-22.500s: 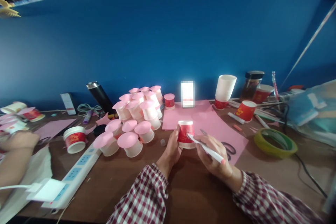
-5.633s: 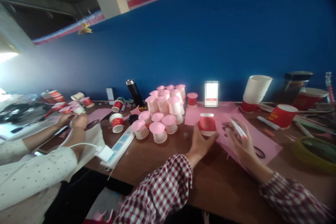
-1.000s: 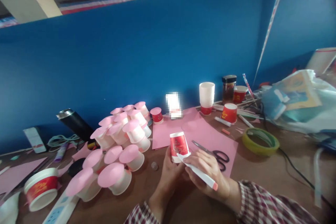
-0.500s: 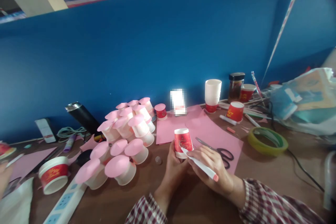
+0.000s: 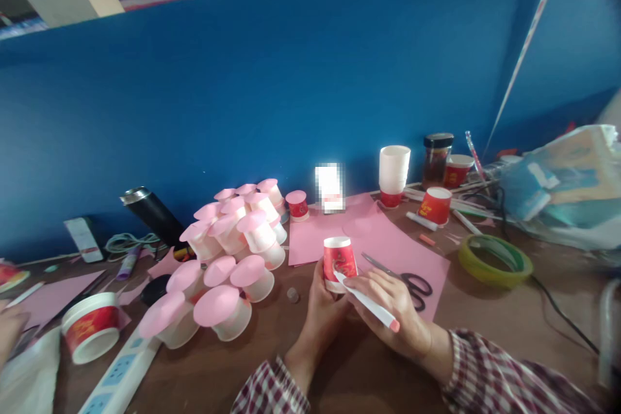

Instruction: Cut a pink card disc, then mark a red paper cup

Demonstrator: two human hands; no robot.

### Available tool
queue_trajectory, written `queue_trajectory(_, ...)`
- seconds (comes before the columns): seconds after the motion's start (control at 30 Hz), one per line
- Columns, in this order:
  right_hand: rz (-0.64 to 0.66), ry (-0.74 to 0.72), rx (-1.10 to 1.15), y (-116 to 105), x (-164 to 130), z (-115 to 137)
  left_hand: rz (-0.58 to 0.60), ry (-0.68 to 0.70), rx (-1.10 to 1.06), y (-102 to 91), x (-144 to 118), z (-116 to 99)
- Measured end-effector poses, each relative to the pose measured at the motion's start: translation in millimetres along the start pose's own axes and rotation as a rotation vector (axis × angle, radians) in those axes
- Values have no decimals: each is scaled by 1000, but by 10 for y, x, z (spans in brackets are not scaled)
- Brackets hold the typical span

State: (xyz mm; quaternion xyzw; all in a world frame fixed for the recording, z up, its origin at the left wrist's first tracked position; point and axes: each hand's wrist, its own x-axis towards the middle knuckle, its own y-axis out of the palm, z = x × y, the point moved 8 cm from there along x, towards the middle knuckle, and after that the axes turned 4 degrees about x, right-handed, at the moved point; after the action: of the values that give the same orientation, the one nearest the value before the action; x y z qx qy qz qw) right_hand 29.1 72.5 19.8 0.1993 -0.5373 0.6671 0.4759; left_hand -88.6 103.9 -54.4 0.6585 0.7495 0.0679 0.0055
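Note:
My left hand (image 5: 323, 312) is closed round a red paper cup (image 5: 338, 257) with white edges, held above the brown table. In my right hand (image 5: 395, 307) is a white marker (image 5: 372, 306) with an orange-red end. Its tip meets, or nearly meets, the drawing on the cup's red side; exact contact is too small to tell. Behind my right hand, black-handled scissors (image 5: 416, 284) lie on a pink paper sheet (image 5: 315, 242), partly hidden by the fingers. Left of my hands stand several white cups (image 5: 231, 323) topped with pink paper discs (image 5: 216, 304).
A red cup (image 5: 297, 209) with a pink top stands behind. To the right are a cup stack (image 5: 394, 171), a lidded jar (image 5: 436, 165), a yellow tape roll (image 5: 495, 278) and a plastic bag (image 5: 563, 187). At left are a power strip (image 5: 119, 375), a flask (image 5: 150, 217) and another person's hand (image 5: 10, 330).
The marker's rear end has shifted slightly left while its tip stays at the cup. At the far left, the large red-and-white cup has moved a little left, and the other person's hand has shifted slightly.

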Motion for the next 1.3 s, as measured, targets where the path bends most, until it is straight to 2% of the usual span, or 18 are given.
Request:
queue_trajectory(0.77,-18,11,18,-30,71,38,-9,-2,20,-12,-2,-5)
queue_trajectory(1.2,-98,9,-25,-130,139,117,2,3,-36,6,-26,-26)
queue_trajectory(1.3,-82,22,-33,-125,140,115,8,5,-29,18,-31,-47)
